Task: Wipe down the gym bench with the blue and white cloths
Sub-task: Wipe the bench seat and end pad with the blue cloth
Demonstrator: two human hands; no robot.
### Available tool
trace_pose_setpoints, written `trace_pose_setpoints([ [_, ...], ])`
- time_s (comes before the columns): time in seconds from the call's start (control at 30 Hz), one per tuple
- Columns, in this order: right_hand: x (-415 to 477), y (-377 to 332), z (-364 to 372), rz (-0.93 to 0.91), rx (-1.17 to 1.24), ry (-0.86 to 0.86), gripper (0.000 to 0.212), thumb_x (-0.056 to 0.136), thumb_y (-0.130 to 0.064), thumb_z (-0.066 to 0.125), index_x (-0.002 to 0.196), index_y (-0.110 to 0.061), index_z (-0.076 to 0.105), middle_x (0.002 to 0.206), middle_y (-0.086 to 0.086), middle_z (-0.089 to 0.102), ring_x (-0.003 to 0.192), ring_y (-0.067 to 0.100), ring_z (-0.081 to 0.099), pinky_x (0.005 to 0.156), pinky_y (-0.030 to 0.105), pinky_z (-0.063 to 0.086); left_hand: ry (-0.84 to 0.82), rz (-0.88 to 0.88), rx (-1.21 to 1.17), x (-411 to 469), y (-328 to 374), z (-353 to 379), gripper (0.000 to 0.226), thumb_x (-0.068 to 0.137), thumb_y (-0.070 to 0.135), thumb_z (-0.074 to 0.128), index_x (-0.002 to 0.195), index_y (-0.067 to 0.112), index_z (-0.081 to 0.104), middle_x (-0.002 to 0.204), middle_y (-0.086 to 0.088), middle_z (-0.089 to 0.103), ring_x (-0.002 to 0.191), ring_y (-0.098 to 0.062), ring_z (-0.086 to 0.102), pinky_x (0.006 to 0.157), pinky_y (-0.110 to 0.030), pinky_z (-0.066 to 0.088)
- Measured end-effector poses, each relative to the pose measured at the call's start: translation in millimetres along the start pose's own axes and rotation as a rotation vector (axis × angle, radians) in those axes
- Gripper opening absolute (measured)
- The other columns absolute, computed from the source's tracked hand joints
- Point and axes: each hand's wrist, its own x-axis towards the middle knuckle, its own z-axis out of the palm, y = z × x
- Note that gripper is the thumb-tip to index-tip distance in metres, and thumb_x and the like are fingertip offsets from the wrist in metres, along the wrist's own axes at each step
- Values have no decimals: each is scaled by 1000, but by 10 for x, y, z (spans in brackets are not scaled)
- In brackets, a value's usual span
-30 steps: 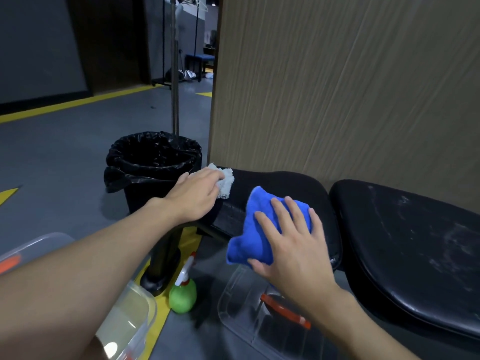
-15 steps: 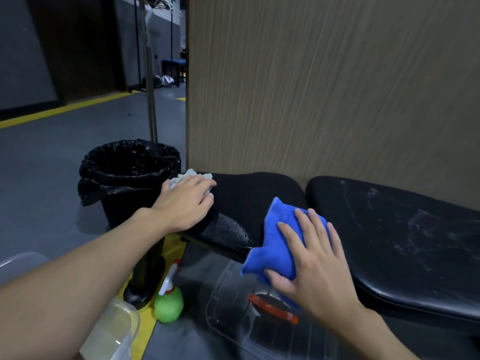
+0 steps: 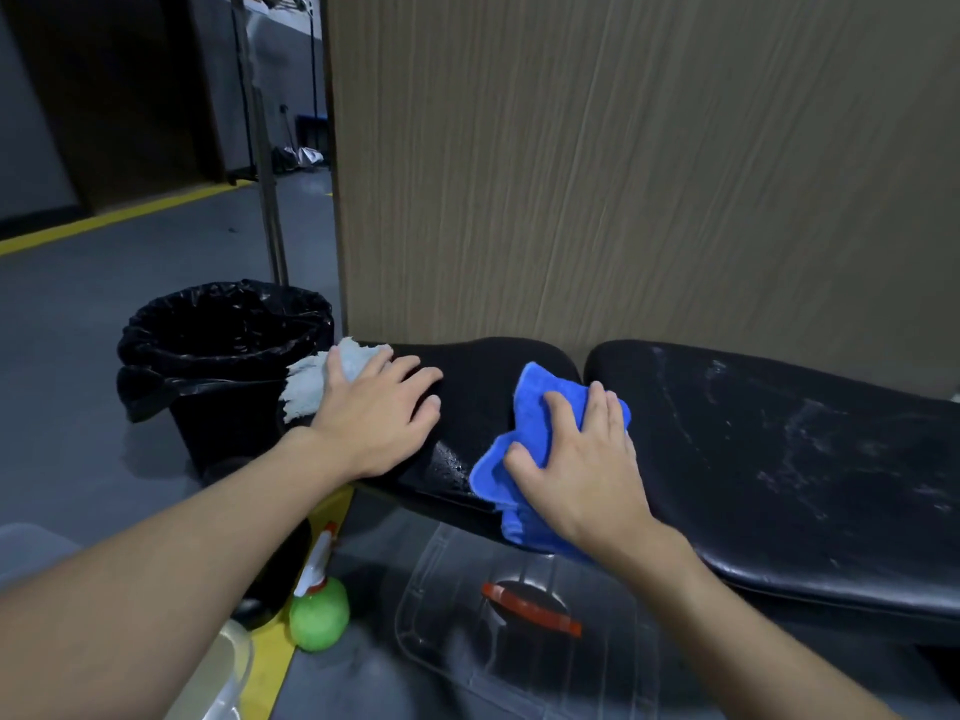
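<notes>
- The left hand [image 3: 374, 413] lies flat, palm down, on the left end of the gym bench [image 3: 478, 371], fingers straight and slightly spread.
- The white cloth [image 3: 306, 387] is pinned under the heel and thumb side of that hand. Its crumpled edge sticks out past the end of the pad toward the bin.
- The right hand [image 3: 576, 459] presses down on the blue cloth [image 3: 530, 413] with fingers spread over it, not wrapped round it.
- The blue cloth sits bunched on the right part of the short seat pad. Its lower corner hangs over the near edge.
- Between the two hands the seat pad shows a patch of fine droplets, which seems to be wet.
- The long pad [image 3: 779, 449] to the right carries pale streaks and scuffs and is touched by neither hand.
- A bin with a black liner [image 3: 223, 335] stands just beside the bench's left end.
- On the floor below are a green spray bottle [image 3: 318, 610] and a clear plastic lid with a red handle [image 3: 519, 646].
- A wood-grain panel [image 3: 623, 174] rises directly behind the bench.
</notes>
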Motion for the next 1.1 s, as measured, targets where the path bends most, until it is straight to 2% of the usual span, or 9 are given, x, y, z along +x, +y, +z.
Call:
trace_pose_setpoints([
  [0.07,200,-3,-15,20,-6,-71,67,84,-56,40,143,-23,31,160,21,4,148,32,-4,119,50,10,-6,-11,-6,-5,4,-4,56,92,54,15,142,39,36,152,13,34,145,-16,18,110,-66,10],
  [0.17,439,-7,-4,50,-19,-126,67,86,-55,41,144,-23,29,160,21,4,148,33,-4,118,51,9,-6,-26,-40,25,21,-29,47,96,52,24,139,39,40,149,15,37,142,-14,23,110,-62,15],
  [0.27,684,18,45,58,-22,-143,66,84,-57,40,140,-22,34,156,20,15,147,34,2,116,53,15,65,-47,-58,92,15,-41,45,95,50,25,132,38,48,141,17,45,136,-11,33,110,-62,16],
  [0.4,1083,78,93,45,-21,-200,68,81,-60,40,138,-24,36,149,15,24,144,32,7,113,54,21,72,-139,-46,183,-17,-4,44,96,48,26,129,35,52,141,15,46,137,-11,32,110,-65,12],
  [0.5,1427,136,141,18,-27,-258,66,83,-60,39,140,-29,35,149,12,23,144,31,7,113,52,22,71,-182,-62,219,-38,30,48,92,50,23,126,34,53,135,17,51,131,-11,40,108,-59,23],
  [0.67,1919,154,202,6,-51,-383,62,85,-59,36,142,-35,35,144,10,33,135,33,25,103,48,29,110,-205,-55,195,-3,76,59,86,51,14,123,33,55,131,16,53,129,-12,42,109,-54,25],
  [0.8,2069,56,277,-111,-135,-410,60,86,-61,33,140,-37,38,137,6,41,132,31,31,96,46,32,147,-221,-106,152,37,81,58,84,48,12,122,28,52,127,16,53,125,-10,44,112,-52,22],
  [0.97,2113,-197,373,-288,-190,-424,57,87,-62,31,138,-38,41,139,5,43,135,27,30,103,47,30,241,-240,-218,150,44,98,44,83,39,24,120,20,40,127,9,47,110,-15,51,110,-51,25],
  [1.1,2054,-621,519,-488,-178,-452,58,87,-62,34,141,-41,39,145,2,42,140,24,27,111,48,26,280,-234,-229,153,17,127,48,80,34,30,124,15,34,142,-1,36,124,-21,44,107,-54,31],
])
